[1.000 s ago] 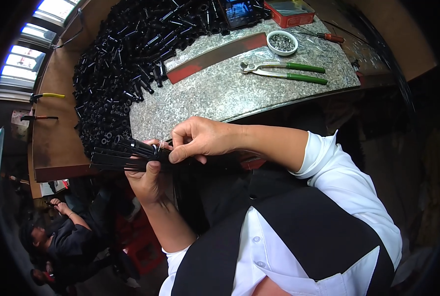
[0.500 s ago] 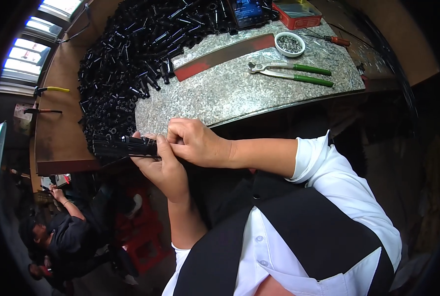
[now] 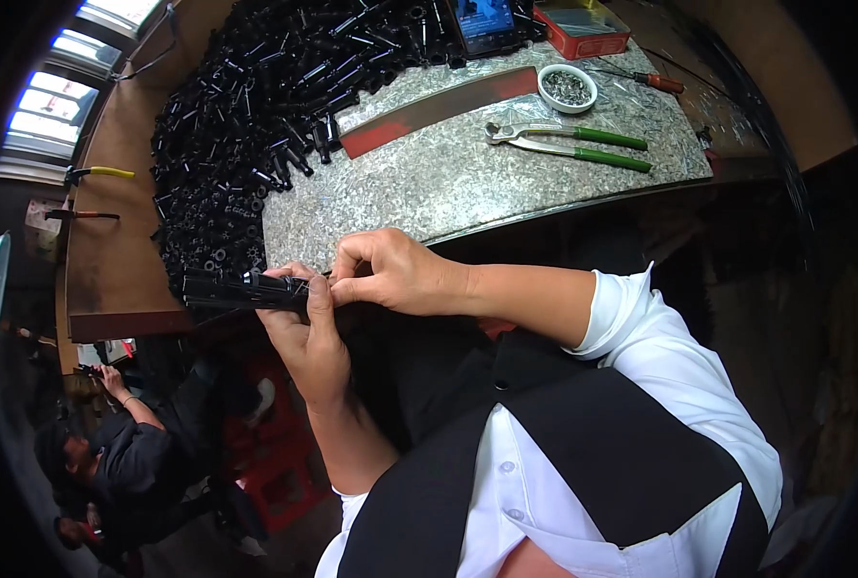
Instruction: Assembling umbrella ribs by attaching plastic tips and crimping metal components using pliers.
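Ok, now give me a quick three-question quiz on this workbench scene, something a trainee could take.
1. True or false: the left grip holds a black bundle.

2. Multiple choice: what colour are the handles of the pliers lying on the speckled worktop?
a) yellow
b) green
c) orange

3. Fill the gap: the small silvery bits beyond the pliers sit in a ____.

Key: 1. True. 2. b. 3. White bowl.
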`<action>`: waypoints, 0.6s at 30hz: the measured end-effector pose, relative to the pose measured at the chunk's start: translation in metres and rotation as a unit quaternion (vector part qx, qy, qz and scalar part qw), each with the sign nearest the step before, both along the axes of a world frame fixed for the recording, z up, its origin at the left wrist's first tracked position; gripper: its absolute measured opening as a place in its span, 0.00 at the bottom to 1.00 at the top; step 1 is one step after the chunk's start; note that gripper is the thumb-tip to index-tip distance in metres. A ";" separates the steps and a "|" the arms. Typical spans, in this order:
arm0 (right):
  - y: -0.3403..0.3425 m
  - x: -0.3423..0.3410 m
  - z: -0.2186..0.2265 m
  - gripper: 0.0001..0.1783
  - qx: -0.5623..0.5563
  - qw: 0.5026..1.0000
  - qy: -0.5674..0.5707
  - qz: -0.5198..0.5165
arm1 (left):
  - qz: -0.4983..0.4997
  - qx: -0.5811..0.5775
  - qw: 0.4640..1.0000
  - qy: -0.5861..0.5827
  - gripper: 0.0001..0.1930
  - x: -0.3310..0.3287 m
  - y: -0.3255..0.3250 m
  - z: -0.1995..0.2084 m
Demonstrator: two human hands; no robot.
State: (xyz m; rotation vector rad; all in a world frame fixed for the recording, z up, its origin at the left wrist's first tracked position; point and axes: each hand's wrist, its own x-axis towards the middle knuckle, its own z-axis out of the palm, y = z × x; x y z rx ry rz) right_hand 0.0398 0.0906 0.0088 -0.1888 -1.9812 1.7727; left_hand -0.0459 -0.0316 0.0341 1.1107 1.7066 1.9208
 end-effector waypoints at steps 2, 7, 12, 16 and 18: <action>0.001 -0.001 -0.002 0.13 -0.016 1.000 -0.007 0.007 | 0.000 0.005 1.000 -0.003 0.15 0.000 0.000 0.000; 0.003 -0.011 -0.015 0.17 -0.040 0.998 0.044 0.002 | 0.002 0.016 1.000 -0.010 0.15 -0.001 -0.002 -0.002; 0.005 -0.011 -0.015 0.22 -0.107 0.993 -0.010 0.049 | 0.021 0.023 0.999 0.022 0.13 0.002 -0.001 -0.004; 0.008 -0.006 -0.003 0.17 -0.092 0.990 -0.050 0.093 | 0.036 0.024 0.998 0.041 0.13 0.004 -0.003 -0.006; 0.009 -0.006 -0.001 0.19 -0.100 0.987 -0.058 0.110 | 0.038 0.029 0.998 0.036 0.12 0.006 -0.003 -0.006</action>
